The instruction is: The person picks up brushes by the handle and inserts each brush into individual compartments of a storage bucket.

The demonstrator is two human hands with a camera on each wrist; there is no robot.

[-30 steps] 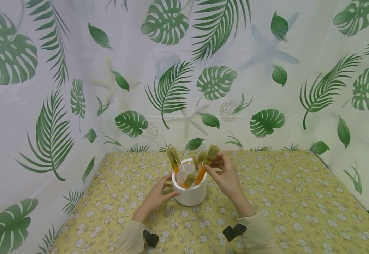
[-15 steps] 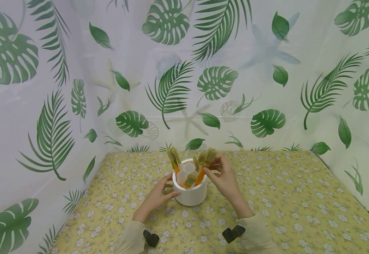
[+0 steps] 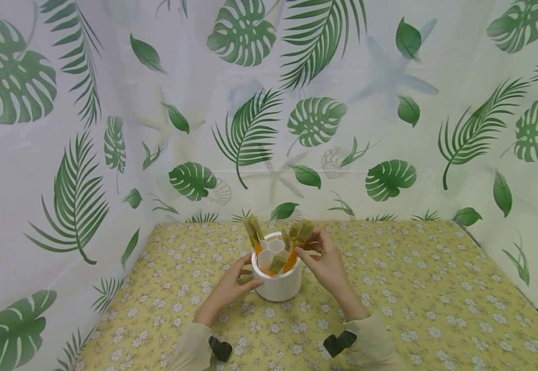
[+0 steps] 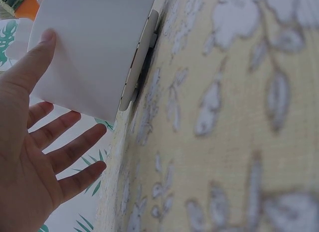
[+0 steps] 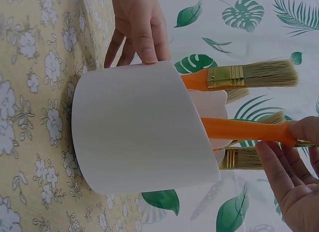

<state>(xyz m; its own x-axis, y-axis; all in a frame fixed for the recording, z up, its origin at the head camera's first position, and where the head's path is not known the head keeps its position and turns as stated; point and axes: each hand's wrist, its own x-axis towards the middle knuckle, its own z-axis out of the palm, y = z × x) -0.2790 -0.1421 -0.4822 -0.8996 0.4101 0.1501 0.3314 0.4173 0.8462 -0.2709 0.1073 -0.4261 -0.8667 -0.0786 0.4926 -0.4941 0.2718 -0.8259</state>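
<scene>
A white round brush holder (image 3: 277, 291) with inner compartments stands on the flowered cloth. My right hand (image 3: 328, 263) pinches a paintbrush (image 3: 291, 262) by its orange handle at the holder's right side. Its bristles point up, and the handle's lower end dips inside the rim. In the right wrist view, thumb and fingers grip this handle (image 5: 244, 128) close to the ferrule. My left hand (image 3: 226, 289) rests against the holder's left side; the left wrist view shows the thumb on the white wall (image 4: 94, 52) and the other fingers spread, fairly straight.
Several other paintbrushes stand bristles-up in the holder, one at the left (image 3: 252, 232) and a lower one (image 3: 276, 264) at the front. Behind the flowered tablecloth (image 3: 417, 288) hangs a white leaf-print curtain (image 3: 259, 201). Black wrist cameras sit at both sleeves.
The paintbrush in my right hand has sunk lower into the holder, and the right hand has come slightly down and left with it. My left hand and the holder stay in place.
</scene>
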